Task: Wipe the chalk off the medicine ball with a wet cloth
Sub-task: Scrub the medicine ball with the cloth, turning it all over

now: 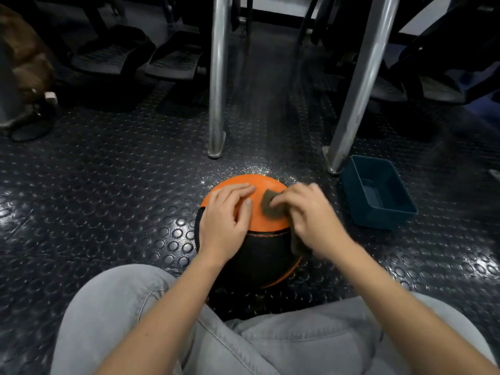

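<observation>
Your left hand (224, 220) lies flat on the ball (251, 228) so it stays put; your right hand (311, 215) holds the cloth (272, 205) to rub.

Floor (108, 201) lies open left of the medicine ball (266, 250); metal legs (217, 77) and a blue bin (384, 216) stand beyond, rightward.

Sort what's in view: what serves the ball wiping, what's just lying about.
In use: medicine ball; cloth under the right hand; left hand steadying it; blue tub, perhaps for wetting.
Lying about: metal legs; footplates behind.
</observation>
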Available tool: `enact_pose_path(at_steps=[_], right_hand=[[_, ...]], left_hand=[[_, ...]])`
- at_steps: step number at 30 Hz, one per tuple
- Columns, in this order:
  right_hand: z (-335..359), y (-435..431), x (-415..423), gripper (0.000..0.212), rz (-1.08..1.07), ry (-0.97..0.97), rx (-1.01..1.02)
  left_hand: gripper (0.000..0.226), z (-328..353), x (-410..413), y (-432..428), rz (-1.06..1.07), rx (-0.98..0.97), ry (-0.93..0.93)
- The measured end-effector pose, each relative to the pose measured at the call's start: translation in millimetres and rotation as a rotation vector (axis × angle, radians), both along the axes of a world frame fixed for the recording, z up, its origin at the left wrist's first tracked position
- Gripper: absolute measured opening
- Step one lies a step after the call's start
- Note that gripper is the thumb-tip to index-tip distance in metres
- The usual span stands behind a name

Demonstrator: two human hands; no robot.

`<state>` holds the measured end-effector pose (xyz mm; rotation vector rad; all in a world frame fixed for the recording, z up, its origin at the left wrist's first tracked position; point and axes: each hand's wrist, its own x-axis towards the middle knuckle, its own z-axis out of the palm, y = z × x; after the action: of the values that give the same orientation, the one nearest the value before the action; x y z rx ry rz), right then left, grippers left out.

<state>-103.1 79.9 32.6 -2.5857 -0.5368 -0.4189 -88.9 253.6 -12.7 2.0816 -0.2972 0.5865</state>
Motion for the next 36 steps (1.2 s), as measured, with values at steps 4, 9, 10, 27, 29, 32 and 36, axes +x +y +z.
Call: enact_pose_path(at_steps=[4, 9, 10, 27, 29, 32, 36], right_hand=[[-6.4, -24.5, 43.4, 0.036, -0.266, 0.202, 0.141], [9.1, 7.5, 4.2, 0.035, -0.131, 0.077, 0.093], [10.3, 17.5, -7.6, 0.035, -0.049, 0.019, 0.04], [-1.9, -36.6, 48.0, 0.028, -0.367, 0.454, 0.249], [5.6, -30.4, 50.4, 0.029, -0.367, 0.459, 0.204], [20.7, -7.9, 37.5, 0.031, -0.258, 0.324, 0.127], [21.7, 17.0, 12.1, 0.031, -0.053, 0.145, -0.062]], left_hand=[[0.041, 2.4, -5.9, -8.5, 0.029, 0.025, -0.008], [0.038, -0.4, -6.5, -3.8, 0.075, 0.02, -0.018], [0.038, -1.1, -6.0, -1.5, 0.071, 0.016, -0.022], [0.036, 27.6, 4.5, -24.5, 0.08, 0.138, 0.33], [0.036, 27.4, -1.1, -31.6, 0.131, 0.169, 0.301], [0.034, 26.4, -2.1, -33.4, 0.192, 0.158, 0.288], [0.034, 22.9, 1.3, -22.8, 0.152, 0.116, 0.284]])
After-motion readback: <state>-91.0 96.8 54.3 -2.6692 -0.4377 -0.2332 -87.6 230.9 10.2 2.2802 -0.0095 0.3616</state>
